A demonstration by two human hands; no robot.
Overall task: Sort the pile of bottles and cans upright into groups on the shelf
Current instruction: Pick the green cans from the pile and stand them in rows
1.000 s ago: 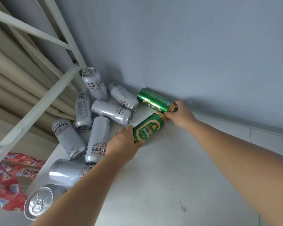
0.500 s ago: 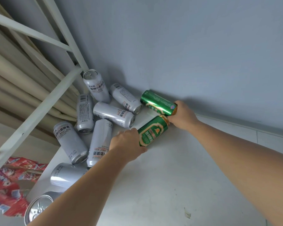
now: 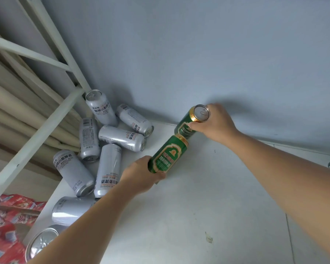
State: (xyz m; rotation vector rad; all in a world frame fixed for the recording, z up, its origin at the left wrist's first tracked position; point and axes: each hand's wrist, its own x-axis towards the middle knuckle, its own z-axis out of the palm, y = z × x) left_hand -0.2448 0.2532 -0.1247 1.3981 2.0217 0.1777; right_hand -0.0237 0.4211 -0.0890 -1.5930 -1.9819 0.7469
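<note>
Far green can [image 3: 187, 126] being tipped from lying to nearly upright against wall since earlier frame, gripped near top by right hand [image 3: 217, 124]; near green can [image 3: 168, 155] being held by base in left hand [image 3: 139, 174], long axis slanting away toward far can's foot, contact not being resolved; both being kept over shelf [image 3: 198, 206], right of silver cans [image 3: 107, 168] lying piled at left corner.

silver cans [image 3: 111, 138] crowd left, shelf [image 3: 208, 206] bare right
</note>
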